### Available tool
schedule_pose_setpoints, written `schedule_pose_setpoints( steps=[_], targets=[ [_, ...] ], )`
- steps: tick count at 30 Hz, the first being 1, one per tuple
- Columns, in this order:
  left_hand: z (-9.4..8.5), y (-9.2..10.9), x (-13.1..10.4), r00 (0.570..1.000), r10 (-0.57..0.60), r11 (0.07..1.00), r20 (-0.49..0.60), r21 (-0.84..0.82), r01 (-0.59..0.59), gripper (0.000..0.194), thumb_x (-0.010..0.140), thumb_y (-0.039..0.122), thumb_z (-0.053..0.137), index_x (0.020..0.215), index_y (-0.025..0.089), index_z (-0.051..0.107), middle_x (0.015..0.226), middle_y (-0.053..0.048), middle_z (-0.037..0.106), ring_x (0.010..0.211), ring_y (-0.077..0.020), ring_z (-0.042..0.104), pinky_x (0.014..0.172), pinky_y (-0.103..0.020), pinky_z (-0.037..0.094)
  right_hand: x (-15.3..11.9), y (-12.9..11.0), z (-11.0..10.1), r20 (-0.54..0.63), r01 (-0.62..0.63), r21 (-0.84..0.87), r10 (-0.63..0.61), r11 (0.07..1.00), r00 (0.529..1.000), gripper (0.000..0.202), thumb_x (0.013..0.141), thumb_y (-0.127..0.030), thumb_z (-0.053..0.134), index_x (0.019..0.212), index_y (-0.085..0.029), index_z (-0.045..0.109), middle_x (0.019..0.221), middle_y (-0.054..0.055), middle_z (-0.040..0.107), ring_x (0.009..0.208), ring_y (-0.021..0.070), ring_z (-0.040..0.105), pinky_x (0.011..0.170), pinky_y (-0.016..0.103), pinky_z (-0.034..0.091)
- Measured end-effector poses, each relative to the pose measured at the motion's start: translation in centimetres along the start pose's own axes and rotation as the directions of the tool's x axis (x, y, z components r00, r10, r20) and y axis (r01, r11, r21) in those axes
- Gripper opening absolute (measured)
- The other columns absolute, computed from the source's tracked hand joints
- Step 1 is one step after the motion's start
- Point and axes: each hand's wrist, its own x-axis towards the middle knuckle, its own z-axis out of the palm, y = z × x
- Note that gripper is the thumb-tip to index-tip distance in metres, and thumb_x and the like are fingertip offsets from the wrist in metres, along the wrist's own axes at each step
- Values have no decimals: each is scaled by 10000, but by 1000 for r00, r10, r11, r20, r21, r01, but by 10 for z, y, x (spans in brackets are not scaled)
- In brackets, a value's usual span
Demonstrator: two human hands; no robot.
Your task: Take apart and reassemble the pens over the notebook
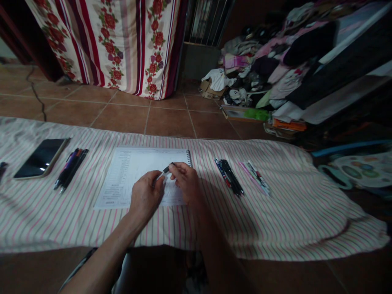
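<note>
Both hands are over a white printed sheet [143, 159], which lies with a spiral-bound edge [189, 157] at its right. A pen [164, 171] with a dark end is held slanted between them. My left hand [147, 191] pinches its lower left end. The fingers of my right hand [185, 179] close on the dark upper end. To the right lie a group of dark pens [230, 177] and a smaller group of pink and white pens [255, 176]. On the left, several black and purple pens [70, 170] lie side by side.
A dark-screened tablet or phone [41, 158] lies at the left on the striped cloth [290, 204]. Another dark object [3, 168] is at the left edge. Beyond are the tiled floor [122, 116], a floral curtain [122, 45] and piled clothes [269, 61].
</note>
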Motion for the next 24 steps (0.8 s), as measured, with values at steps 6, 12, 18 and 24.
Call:
schedule_pose_setpoints(
  steps=[6,12,18,24],
  targets=[
    [0,0,-1,1000,-4,1000,1,25,4,248,857,305,490,944,161,672,834,-63,708,740,-183,647,668,-271,447,-1,-3,-4,-45,26,8,-25,1000,999,343,674,-455,649,828,-148,653,515,-40,547,410,59,390,389,185,268],
    [-2,0,-1,999,-31,997,33,71,28,265,860,306,472,963,166,673,845,-66,708,748,-189,643,666,-278,431,0,-3,-6,-38,9,71,-7,997,999,302,689,-410,640,843,-151,640,586,-3,629,481,88,514,398,180,307],
    [-4,1,-1,997,-44,993,59,112,38,272,862,315,461,974,183,672,860,-59,707,751,-180,632,662,-277,418,7,0,-11,-178,42,87,-26,995,984,354,664,-382,638,924,-143,634,660,21,679,590,131,626,429,180,371],
    [-5,3,0,995,-75,991,69,117,67,278,862,316,457,983,186,670,849,-53,707,721,-173,622,648,-275,408,12,2,-17,-246,68,58,-51,996,968,348,678,-357,618,950,-140,617,659,20,685,582,132,644,426,175,385]
  ],
)
